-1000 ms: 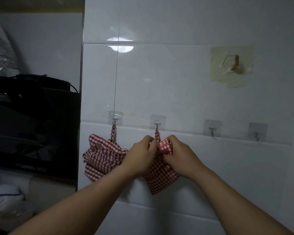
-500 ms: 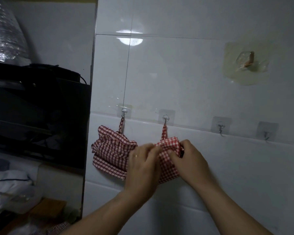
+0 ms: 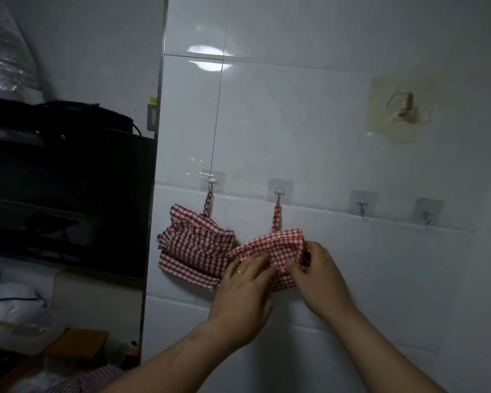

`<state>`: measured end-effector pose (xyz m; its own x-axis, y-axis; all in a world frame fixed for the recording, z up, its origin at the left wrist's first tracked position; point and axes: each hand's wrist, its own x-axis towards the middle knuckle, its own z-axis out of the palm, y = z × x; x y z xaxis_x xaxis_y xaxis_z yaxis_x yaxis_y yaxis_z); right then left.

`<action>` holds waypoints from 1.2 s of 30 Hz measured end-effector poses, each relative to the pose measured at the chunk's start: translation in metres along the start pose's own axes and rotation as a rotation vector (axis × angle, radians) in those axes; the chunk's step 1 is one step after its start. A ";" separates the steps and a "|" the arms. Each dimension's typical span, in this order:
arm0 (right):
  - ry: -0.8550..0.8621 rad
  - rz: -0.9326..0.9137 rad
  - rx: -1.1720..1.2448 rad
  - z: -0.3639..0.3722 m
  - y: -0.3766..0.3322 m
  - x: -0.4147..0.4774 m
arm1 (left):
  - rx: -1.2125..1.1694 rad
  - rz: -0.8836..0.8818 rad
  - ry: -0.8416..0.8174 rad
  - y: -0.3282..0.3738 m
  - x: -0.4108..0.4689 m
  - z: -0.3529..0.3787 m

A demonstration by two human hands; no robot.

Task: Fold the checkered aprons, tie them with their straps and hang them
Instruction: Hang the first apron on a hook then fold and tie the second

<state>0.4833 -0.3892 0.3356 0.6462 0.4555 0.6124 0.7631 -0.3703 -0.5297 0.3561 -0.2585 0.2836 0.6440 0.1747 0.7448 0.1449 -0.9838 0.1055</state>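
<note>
Two bundles hang: the first apron [image 3: 193, 251] just left of the fingers [image 3: 255, 263], the second apron [image 3: 275, 246] between them, its strap [image 3: 277, 217] over a hook [image 3: 278, 192]. Smoothing should be gentle, so the strap is not dragged off. Left hand [image 3: 243, 287] presses nearly straight fingers on the lower fold; right hand [image 3: 321, 276] pinches the right edge with curled fingers; both forearms reach upward.

The lower part of the red-and-white checkered folded apron [image 3: 270, 245] lies hidden behind the left hand [image 3: 244, 296] and right hand [image 3: 321, 282]. Whether the left hand pinches it is unclear. The frame's bottom edge cuts off both forearms and a dim checkered fabric [image 3: 97, 378].
</note>
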 end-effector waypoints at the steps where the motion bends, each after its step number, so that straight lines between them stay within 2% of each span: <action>1: 0.038 0.002 0.003 0.002 -0.001 -0.005 | -0.022 0.011 0.008 -0.001 -0.004 0.000; 7: 0.246 -0.031 -0.039 0.011 -0.010 -0.036 | -0.071 0.018 -0.019 -0.010 -0.012 -0.004; 11: 0.192 -0.047 -0.071 0.010 -0.025 -0.051 | -0.063 0.003 -0.068 -0.007 -0.013 -0.012; 15: 0.118 0.041 -0.079 0.004 -0.035 -0.050 | -0.030 0.003 -0.164 -0.005 -0.009 -0.022; 19: 0.109 0.025 -0.095 0.004 -0.035 -0.053 | -0.060 -0.011 -0.167 -0.001 -0.008 -0.029; 23: 0.174 0.011 -0.091 0.002 -0.035 -0.057 | -0.070 -0.019 -0.169 0.007 -0.004 -0.035; 26: 0.280 -0.071 -0.061 -0.001 -0.038 -0.069 | -0.074 0.010 -0.131 0.013 -0.013 -0.041; 27: 0.264 -0.099 -0.042 -0.001 -0.038 -0.072 | -0.072 0.015 -0.111 0.015 -0.016 -0.042; 29: 0.131 -0.138 0.022 0.002 -0.043 -0.074 | -0.064 -0.003 -0.042 0.018 -0.018 -0.047; 32: -0.115 -0.152 0.077 0.022 -0.047 -0.091 | -0.119 -0.125 -0.023 0.015 -0.044 -0.054; 36: -0.629 -0.135 0.036 0.088 -0.031 -0.142 | -0.139 -0.429 -0.117 -0.030 -0.125 -0.042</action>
<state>0.3669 -0.3713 0.2132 0.4042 0.8880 0.2195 0.8291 -0.2543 -0.4978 0.2393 -0.2528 0.2152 0.6298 0.5622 0.5361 0.3194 -0.8165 0.4810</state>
